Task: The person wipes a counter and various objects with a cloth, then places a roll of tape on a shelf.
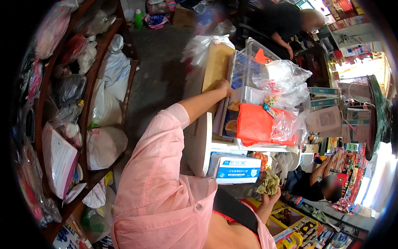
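Observation:
My left hand (225, 88) reaches over a white table and touches the edge of flat boards beside a clear plastic box (248, 93); its fingertips are hidden. My right hand (271, 197), lower right, holds a crumpled olive-green cloth (268, 183). Near the left hand lie a light wooden board (216, 67) and round baked pieces (231, 127) in clear plastic. A folded red plastic bag (253, 123) and crumpled clear bags (283, 74) rest on the table. Below the tabletop, a blue and white box of disposable masks (238, 169) stands by my right hand.
Wooden shelves (90, 93) packed with bagged goods run along the left. One person in dark clothes (279, 25) is at the top, another (311, 185) at the right. Yellow baskets (287, 218) stand lower right. Cartons (325, 119) are stacked beyond the table. A green spray can (138, 19) stands at the top.

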{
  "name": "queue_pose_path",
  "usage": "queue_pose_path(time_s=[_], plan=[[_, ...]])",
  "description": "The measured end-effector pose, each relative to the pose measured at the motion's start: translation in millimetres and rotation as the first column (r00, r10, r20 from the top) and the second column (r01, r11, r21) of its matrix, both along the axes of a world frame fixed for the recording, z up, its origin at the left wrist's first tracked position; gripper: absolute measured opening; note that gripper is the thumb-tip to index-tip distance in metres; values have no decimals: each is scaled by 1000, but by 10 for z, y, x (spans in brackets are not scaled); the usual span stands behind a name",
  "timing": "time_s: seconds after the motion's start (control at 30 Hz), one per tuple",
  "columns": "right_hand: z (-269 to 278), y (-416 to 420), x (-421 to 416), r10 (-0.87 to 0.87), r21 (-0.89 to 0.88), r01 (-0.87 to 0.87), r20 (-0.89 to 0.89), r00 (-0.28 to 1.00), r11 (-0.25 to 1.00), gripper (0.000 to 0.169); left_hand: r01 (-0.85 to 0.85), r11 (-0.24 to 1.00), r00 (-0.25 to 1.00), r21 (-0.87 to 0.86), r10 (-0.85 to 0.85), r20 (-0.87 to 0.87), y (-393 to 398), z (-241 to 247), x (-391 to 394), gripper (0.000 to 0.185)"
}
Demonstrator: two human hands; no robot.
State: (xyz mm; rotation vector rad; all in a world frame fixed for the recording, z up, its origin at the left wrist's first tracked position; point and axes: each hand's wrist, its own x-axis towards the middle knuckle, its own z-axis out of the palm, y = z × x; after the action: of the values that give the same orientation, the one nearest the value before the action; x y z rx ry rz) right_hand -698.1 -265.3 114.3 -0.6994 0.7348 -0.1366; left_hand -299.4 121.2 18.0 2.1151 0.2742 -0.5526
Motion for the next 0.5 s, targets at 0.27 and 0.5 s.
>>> queue_pose_path(time_s=[0.27,0.5], plan=[[-5,85,-97,14,-31,-12,47,999,999,45,32,990,999,-136,-37,-31,-66,-366,179,67],[7,203,-39,-42,-33,43,33,999,999,45,94,974,995,-206,-86,47,38,-305,68,38]])
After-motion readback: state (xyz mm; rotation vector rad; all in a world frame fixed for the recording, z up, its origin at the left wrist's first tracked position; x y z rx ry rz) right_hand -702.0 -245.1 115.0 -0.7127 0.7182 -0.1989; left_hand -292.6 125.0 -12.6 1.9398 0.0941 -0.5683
